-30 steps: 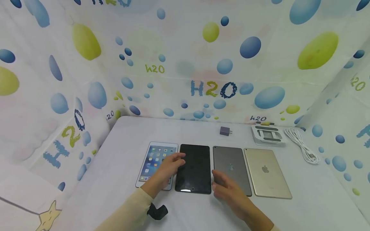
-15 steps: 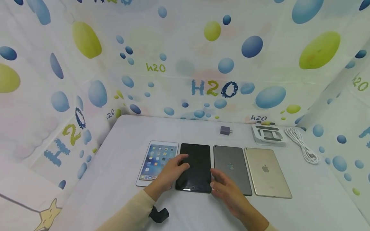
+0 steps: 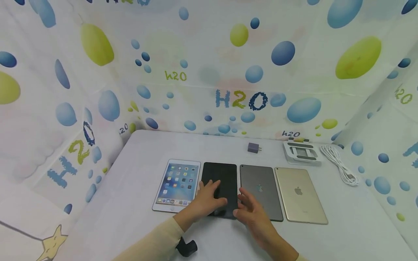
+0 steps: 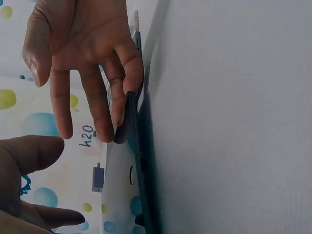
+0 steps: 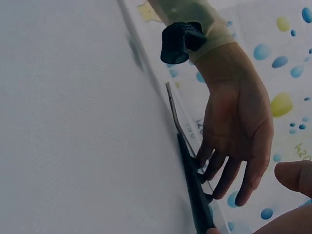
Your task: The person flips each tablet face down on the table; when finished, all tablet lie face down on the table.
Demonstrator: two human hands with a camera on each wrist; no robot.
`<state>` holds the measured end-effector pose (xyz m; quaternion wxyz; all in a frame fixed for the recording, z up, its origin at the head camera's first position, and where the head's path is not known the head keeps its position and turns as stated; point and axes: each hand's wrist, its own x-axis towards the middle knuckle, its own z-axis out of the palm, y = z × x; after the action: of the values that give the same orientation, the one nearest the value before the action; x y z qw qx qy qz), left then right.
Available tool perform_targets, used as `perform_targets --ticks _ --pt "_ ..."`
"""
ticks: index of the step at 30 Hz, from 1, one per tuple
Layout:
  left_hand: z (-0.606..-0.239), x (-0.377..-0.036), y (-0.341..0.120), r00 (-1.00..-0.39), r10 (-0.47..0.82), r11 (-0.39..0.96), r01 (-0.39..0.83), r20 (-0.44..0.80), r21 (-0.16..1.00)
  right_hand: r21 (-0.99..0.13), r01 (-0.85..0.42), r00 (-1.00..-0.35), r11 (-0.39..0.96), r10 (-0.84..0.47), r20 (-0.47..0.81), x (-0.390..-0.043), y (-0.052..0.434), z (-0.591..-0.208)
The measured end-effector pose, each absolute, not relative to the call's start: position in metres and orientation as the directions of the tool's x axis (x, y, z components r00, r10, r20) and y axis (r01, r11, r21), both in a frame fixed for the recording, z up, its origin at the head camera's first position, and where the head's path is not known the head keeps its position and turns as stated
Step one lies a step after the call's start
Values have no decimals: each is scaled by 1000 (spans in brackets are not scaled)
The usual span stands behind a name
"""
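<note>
Face up on the white table lies a black tablet (image 3: 226, 174), its right edge beside a grey tablet (image 3: 261, 185) with its back up. My left hand (image 3: 207, 198) is spread over the black tablet's lower left, thumb pointing right, fingertips close over the screen. In the right wrist view this left hand (image 5: 239, 122) hangs with loose fingers at the screen. At the black tablet's lower right edge my right hand (image 3: 253, 214) has its thumb and fingers apart. The left wrist view shows the right hand (image 4: 92, 63) with its little finger right at the tablet's corner.
A white tablet with a lit screen (image 3: 176, 183) lies at left, and a gold tablet (image 3: 302, 195) at right. Behind them are a charger plug (image 3: 253, 148), a white stand (image 3: 302, 154) and a coiled white cable (image 3: 341, 163). A patterned curtain (image 3: 202, 72) surrounds the table.
My left hand has moved right and toward me, from the white tablet's edge onto the black tablet. My right hand has shifted slightly left to the black tablet's edge. The tablets stay in place.
</note>
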<state>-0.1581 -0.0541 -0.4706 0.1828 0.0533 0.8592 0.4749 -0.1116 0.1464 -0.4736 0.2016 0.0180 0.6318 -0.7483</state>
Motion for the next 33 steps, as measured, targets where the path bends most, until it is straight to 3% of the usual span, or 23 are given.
perform_targets --ticks 7,16,23,28,33 --pt "-469 -159 -59 -934 259 459 -104 -245 882 -920 341 -918 -193 -277 -283 -111 140 -474" --pt "-465 -162 -65 -934 251 295 -176 -254 939 -896 357 -858 -265 -472 -203 -123 131 -468" --pt "-461 -164 -70 -928 223 275 -233 -297 933 -919 370 -769 -137 -601 -220 -132 118 -467" --pt "-457 -163 -72 -928 240 243 -226 -284 943 -959 277 -790 -53 -582 -196 -132 104 -468" --pt "-454 -162 -74 -926 282 175 -209 -252 962 -969 231 -825 -90 -546 -146 -128 97 -466"
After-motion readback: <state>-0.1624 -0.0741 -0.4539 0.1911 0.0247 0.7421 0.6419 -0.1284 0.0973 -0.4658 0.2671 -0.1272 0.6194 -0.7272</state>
